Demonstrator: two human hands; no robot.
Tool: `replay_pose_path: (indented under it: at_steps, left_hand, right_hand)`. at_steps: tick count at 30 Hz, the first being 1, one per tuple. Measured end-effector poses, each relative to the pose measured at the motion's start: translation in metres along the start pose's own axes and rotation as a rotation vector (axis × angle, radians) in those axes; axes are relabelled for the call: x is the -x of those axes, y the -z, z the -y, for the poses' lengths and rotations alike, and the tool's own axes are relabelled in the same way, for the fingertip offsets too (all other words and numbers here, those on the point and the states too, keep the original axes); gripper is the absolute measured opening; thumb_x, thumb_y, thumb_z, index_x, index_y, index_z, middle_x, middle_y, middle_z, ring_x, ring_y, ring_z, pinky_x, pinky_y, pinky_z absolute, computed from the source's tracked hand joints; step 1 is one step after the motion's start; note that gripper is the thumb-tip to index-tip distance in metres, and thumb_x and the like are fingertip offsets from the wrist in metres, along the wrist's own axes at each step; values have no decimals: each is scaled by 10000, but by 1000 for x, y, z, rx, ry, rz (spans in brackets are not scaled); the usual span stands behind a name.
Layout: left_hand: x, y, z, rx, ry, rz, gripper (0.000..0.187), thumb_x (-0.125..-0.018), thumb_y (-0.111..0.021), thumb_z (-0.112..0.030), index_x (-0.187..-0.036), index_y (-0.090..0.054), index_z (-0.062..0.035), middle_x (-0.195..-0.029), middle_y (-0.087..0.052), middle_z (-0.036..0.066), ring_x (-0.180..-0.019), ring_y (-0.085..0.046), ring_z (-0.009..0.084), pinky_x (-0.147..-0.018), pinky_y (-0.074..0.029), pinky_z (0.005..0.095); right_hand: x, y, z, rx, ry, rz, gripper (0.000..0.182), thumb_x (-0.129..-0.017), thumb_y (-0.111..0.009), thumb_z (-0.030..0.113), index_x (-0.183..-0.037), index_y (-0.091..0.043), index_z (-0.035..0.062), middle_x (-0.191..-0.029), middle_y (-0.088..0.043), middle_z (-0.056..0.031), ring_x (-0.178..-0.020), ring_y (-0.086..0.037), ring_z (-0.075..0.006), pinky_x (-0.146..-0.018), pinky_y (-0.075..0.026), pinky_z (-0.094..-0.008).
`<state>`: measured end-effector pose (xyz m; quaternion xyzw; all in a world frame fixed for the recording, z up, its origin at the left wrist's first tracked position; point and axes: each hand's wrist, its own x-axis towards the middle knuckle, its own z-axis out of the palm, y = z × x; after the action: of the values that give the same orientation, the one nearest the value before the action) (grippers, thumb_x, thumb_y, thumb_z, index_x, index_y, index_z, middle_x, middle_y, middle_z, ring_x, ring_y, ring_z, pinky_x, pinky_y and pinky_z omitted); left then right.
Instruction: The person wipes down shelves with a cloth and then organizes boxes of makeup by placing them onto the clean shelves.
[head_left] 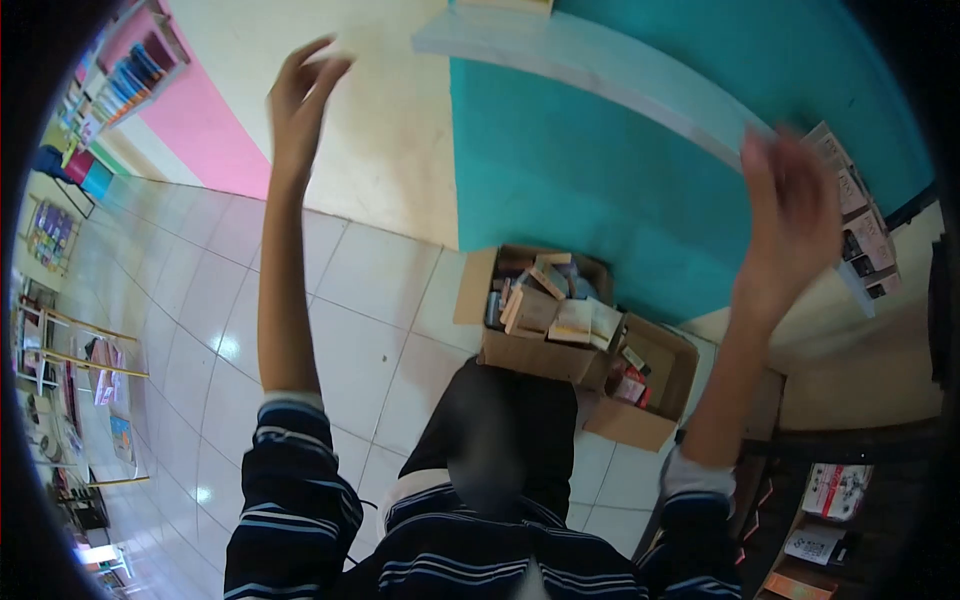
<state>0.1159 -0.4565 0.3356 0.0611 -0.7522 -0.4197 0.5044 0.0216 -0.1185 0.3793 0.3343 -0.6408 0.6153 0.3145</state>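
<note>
My left hand [303, 95] is raised at the upper left, in front of the cream wall, with its fingers loosely bent and apart and nothing between them. At the right, my right hand [790, 225] is up before the teal wall, near the white shelf [610, 82]. Motion smears its fingers, so their grip cannot be made out. Below, a cardboard box [530, 357] full of books and small boxes stands on the floor. Beside it is a second open cardboard box [672, 362] with a few small items inside.
Boxed goods [865, 235] stand along the shelf's right end. A dark rack [790, 500] with packages is at the lower right. Further racks [80, 350] line the far left, and a wall shelf of books [130, 80] hangs at the upper left.
</note>
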Motion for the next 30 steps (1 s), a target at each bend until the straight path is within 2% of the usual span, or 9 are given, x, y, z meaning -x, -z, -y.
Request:
replay_pose_path:
  at_steps: [1,4,6,9,12,17,22,27,30]
  left_hand:
    - [23,8,6,-72,79,-54,328,-828,-582,-151,-1114,-524,-1,-877,-633,94,-857,-584,134,-777,-435,252]
    - [105,20,52,-163,326,-98,304,-830,-579,-128,-1099,-525,2,-854,-630,89,-816,-575,124,-754,-432,250]
    - [158,18,67,-116,507,-23,307,-823,-584,-107,-1106,-520,-6,-834,-628,79,-784,-567,117,-735,-432,245]
    - [219,-1,71,-51,655,86,311,-813,-588,-87,-1106,-516,-14,-832,-630,78,-783,-568,119,-727,-443,252]
    - [258,-26,60,76,739,161,302,-807,-581,-64,-1098,-513,-20,-844,-630,71,-776,-567,114,-705,-456,257]
    - [280,-63,39,141,829,262,326,-802,-562,-34,-1119,-486,-38,-883,-616,39,-800,-560,90,-666,-431,224]
    - [232,-69,27,11,658,151,471,-816,-542,-31,-1244,-350,-66,-983,-560,87,-923,-533,142,-764,-444,280]
    - [120,-28,18,57,298,-184,538,-806,-508,20,-1288,-278,-46,-1147,-496,154,-1088,-470,216,-866,-412,304]
    - [54,-2,-3,43,139,-222,459,-880,-481,-206,-1276,-320,-38,-1187,-500,164,-1132,-444,226,-957,-334,348]
  right_hand:
    - [39,11,-19,38,27,-114,188,-758,-646,34,-935,-588,17,-841,-620,-57,-697,-532,-79,-615,-425,-209]
    - [137,26,-65,242,-480,369,223,-736,-650,48,-946,-576,57,-894,-605,-43,-714,-529,-137,-666,-396,-257]
    - [204,37,-132,454,-616,674,370,-719,-688,167,-1031,-541,33,-974,-583,-133,-849,-558,-267,-742,-432,-363]
    - [266,42,-193,698,-813,743,539,-686,-714,249,-1097,-477,-9,-979,-568,-196,-918,-549,-311,-762,-446,-402]
    - [279,24,-195,818,-776,742,650,-653,-732,293,-1120,-431,-45,-980,-551,-241,-922,-549,-352,-763,-451,-425]
    - [294,15,-222,852,-879,626,679,-598,-749,291,-1103,-444,-46,-959,-568,-234,-898,-563,-363,-760,-456,-429]
    - [282,23,-225,494,-1174,520,382,-555,-743,261,-806,-631,-4,-788,-636,-175,-768,-619,-314,-706,-465,-381]
    - [274,53,-220,536,-941,472,329,-617,-721,190,-811,-606,-49,-757,-633,-157,-709,-617,-287,-668,-465,-365]
    - [213,66,-159,284,-845,306,288,-680,-692,159,-876,-598,-29,-760,-634,-120,-694,-610,-288,-690,-469,-374]
